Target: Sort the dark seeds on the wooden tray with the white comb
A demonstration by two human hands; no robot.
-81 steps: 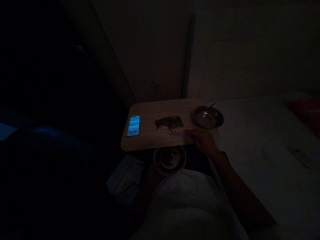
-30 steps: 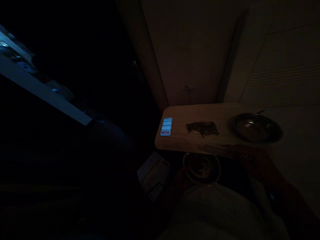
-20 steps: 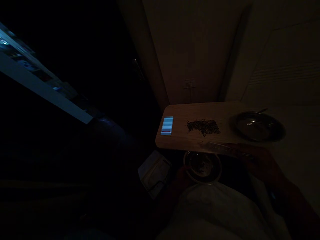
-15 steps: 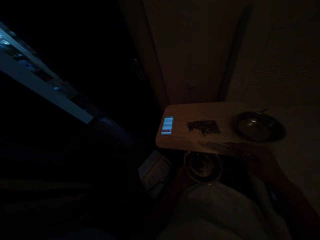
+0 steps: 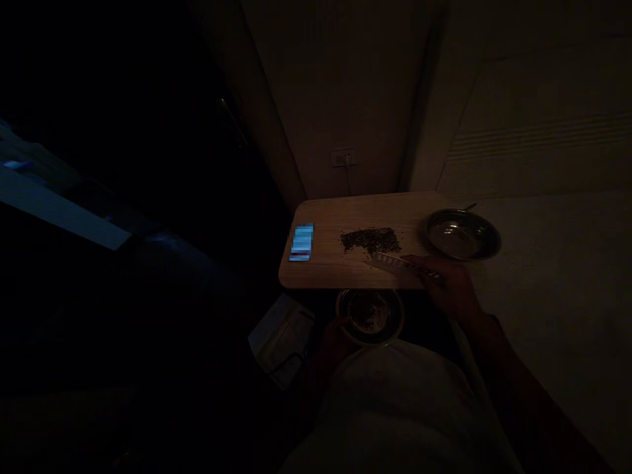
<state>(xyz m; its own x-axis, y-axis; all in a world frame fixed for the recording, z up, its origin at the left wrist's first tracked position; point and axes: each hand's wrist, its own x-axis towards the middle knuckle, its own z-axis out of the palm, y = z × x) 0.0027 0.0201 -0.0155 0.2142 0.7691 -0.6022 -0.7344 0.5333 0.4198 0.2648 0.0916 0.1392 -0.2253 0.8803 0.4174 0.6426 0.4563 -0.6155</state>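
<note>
In the dim light my right hand (image 5: 451, 286) is wrapped round a knife (image 5: 392, 261), its pale blade pointing left along the near side of a wooden board (image 5: 330, 273). Just beyond the blade tip lies a spread pile of small dark bits (image 5: 372, 239). Below the board's near edge, my left hand (image 5: 340, 334) grips the left rim of a bowl (image 5: 401, 321) in front of my body. Pale and dark patches show inside that bowl, too dark to make out. The left fingers are mostly in shadow.
A wide metal bowl (image 5: 463, 235) with a handle sticking out behind stands at the board's right end. A lit phone (image 5: 301, 242) lies at its left end. A pale box-like thing (image 5: 281, 342) is low on the left. A wall socket (image 5: 342, 157) with a cord is behind.
My right hand has brought the knife further over the board, closer to the pile of dark bits. The left hand still holds the bowl. The whole view has shifted.
</note>
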